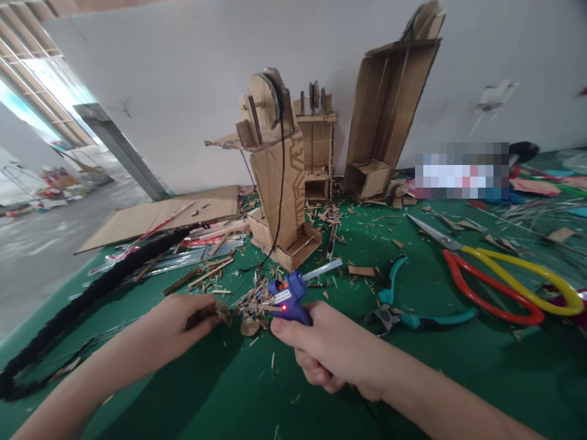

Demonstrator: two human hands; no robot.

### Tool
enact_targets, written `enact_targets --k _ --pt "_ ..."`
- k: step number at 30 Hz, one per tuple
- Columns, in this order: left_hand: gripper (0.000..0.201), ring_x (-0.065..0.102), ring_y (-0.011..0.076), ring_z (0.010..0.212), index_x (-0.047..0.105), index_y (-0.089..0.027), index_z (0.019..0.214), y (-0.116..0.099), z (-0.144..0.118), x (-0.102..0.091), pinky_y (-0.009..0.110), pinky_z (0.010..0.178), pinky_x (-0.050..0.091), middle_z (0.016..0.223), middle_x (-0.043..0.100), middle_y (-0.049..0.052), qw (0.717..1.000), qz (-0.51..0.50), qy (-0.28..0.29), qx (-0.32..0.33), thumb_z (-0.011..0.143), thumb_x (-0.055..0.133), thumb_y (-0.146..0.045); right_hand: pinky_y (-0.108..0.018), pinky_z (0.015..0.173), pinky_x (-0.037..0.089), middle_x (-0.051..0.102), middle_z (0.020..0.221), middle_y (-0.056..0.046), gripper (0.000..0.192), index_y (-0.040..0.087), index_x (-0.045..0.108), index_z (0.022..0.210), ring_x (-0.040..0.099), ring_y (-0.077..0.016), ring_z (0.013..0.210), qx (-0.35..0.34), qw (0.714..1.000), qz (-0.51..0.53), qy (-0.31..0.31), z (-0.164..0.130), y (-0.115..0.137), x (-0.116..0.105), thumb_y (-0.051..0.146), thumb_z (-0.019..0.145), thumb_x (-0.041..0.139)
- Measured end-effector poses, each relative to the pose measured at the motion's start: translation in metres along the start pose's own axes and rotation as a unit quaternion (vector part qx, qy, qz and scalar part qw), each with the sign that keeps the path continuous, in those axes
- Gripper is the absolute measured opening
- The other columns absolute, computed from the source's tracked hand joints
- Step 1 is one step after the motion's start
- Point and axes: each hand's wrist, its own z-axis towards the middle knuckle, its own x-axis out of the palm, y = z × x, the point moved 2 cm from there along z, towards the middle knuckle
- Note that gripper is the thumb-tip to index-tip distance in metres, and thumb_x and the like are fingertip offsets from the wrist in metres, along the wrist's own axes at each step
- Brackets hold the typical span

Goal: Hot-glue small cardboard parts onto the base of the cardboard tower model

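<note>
Glue gun is gripped in the right hand, its nozzle aimed at the small cardboard piece pinched steady by the left hand's fingers over the desk.

- Tall cardboard tower standing on the green table
- Open cardboard box leaning against the wall
- Red-and-yellow scissors beside teal pliers
- Flat cardboard sheet at left

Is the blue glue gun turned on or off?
On. A small red light glows on the side of the glue gun, which the right hand grips, nozzle toward the cardboard bit in the left hand.
</note>
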Motion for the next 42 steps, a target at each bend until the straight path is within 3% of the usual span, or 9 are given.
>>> enact_targets --k 7,13,18,20,22,26,28,34,42 --pt "0.028 0.052 0.0134 0.059 0.061 -0.019 0.086 -0.002 -0.001 0.000 0.025 0.055 0.037 0.070 0.062 0.001 1.000 0.010 0.024 -0.011 0.085 0.038 -0.035 -0.013 0.032 0.018 0.034 0.051 0.008 0.028 0.022 0.041 0.079 0.031 -0.0039 0.039 0.011 1.000 -0.001 0.001 -0.005 -0.004 -0.002 0.048 0.080 0.052" --pt "0.038 0.048 0.0124 0.050 0.048 -0.020 0.117 0.001 -0.005 -0.004 0.024 0.048 0.033 0.062 0.057 -0.001 0.999 -0.014 -0.007 -0.028 0.083 0.043 -0.036 -0.017 0.031 0.017 0.030 0.045 0.010 0.027 0.020 0.047 0.086 0.027 -0.0046 0.035 -0.030 0.999 0.009 -0.011 -0.008 0.000 -0.002 0.047 0.081 0.050" --pt "0.029 0.052 0.0127 0.058 0.055 -0.020 0.106 -0.002 -0.008 -0.009 0.023 0.050 0.035 0.070 0.061 0.001 0.999 -0.043 0.007 0.001 0.085 0.040 -0.034 -0.021 0.041 0.035 0.043 0.055 0.005 0.034 0.018 0.052 0.088 0.039 -0.0062 0.041 -0.113 0.976 -0.134 -0.126 -0.018 -0.006 -0.003 0.051 0.079 0.050" --pt "0.029 0.051 0.0120 0.056 0.055 -0.020 0.107 -0.003 -0.009 -0.010 0.022 0.050 0.034 0.069 0.061 0.001 0.999 -0.050 0.004 0.004 0.086 0.040 -0.033 -0.023 0.047 0.038 0.054 0.068 -0.001 0.030 0.018 0.056 0.088 0.049 -0.0104 0.052 -0.171 0.934 -0.267 -0.167 -0.023 -0.010 -0.001 0.046 0.079 0.051" --pt "0.030 0.049 0.0110 0.053 0.055 -0.020 0.108 -0.002 -0.009 -0.009 0.022 0.049 0.034 0.067 0.060 0.000 0.999 -0.051 -0.003 0.007 0.086 0.039 -0.033 -0.026 0.050 0.039 0.061 0.074 -0.005 0.025 0.018 0.058 0.093 0.055 -0.0156 0.059 -0.227 0.867 -0.418 -0.150 -0.026 -0.014 0.005 0.036 0.076 0.053" --pt "0.031 0.050 0.0107 0.052 0.057 -0.020 0.106 -0.001 -0.008 -0.007 0.021 0.048 0.036 0.068 0.061 0.001 0.998 -0.067 0.001 -0.002 0.086 0.039 -0.036 -0.028 0.043 0.034 0.065 0.073 -0.011 0.034 0.010 0.057 0.108 0.058 -0.0229 0.059 -0.316 0.662 -0.673 -0.091 -0.025 -0.020 0.023 0.021 0.077 0.048" --pt "0.032 0.052 0.0105 0.051 0.057 -0.021 0.106 -0.001 -0.009 -0.008 0.021 0.048 0.038 0.070 0.063 0.001 0.997 -0.081 0.009 -0.012 0.086 0.038 -0.036 -0.028 0.039 0.031 0.065 0.073 -0.014 0.037 0.006 0.054 0.114 0.058 -0.0223 0.056 -0.333 0.596 -0.726 -0.084 -0.022 -0.021 0.030 0.017 0.082 0.040" --pt "0.031 0.053 0.0092 0.048 0.057 -0.022 0.105 -0.003 -0.008 -0.008 0.020 0.048 0.040 0.072 0.064 0.000 0.997 -0.081 0.007 -0.016 0.087 0.037 -0.035 -0.027 0.035 0.028 0.065 0.072 -0.016 0.034 0.005 0.055 0.112 0.057 -0.0200 0.052 -0.356 0.527 -0.761 -0.131 -0.014 -0.021 0.040 0.017 0.088 0.033" --pt "0.032 0.051 0.0088 0.050 0.059 -0.022 0.102 -0.003 -0.003 -0.008 0.019 0.048 0.038 0.071 0.063 0.000 0.997 -0.068 -0.031 0.001 0.089 0.035 -0.038 -0.027 0.034 0.024 0.059 0.058 -0.006 0.022 0.007 0.058 0.095 0.052 -0.0157 0.044 -0.443 0.459 -0.728 -0.251 -0.010 -0.025 0.040 0.015 0.086 0.039"
